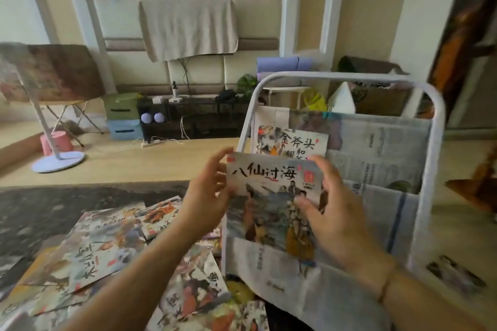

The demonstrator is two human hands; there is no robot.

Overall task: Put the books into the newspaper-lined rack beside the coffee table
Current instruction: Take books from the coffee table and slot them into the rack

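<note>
Standing at the right of the view, the white-framed rack (427, 169) has its tiers lined with newspaper (376, 148) and carries little so far: one picture book (291, 142) sits upright in a rear pocket, its title showing above the pocket edge. That looks like the only book fully stowed, so the task seems to be in its early part.

Left of the rack, on the dark patterned desk (67, 201), a loose spread of picture books (102, 247) overlaps in several directions; most of the work is there, though the exact count cannot be told because the covers hide one another.

The book in hand (271, 196) is upright, its lower part already inside the front newspaper pocket and its title strip above it. It appears partly seated rather than released.

The right hand (330, 212) grips the book's right edge, thumb across the cover and fingers (321, 162) curled over the top corner. The left hand (209, 196) steadies the left edge, its fingers loosely bent and touching it.
</note>
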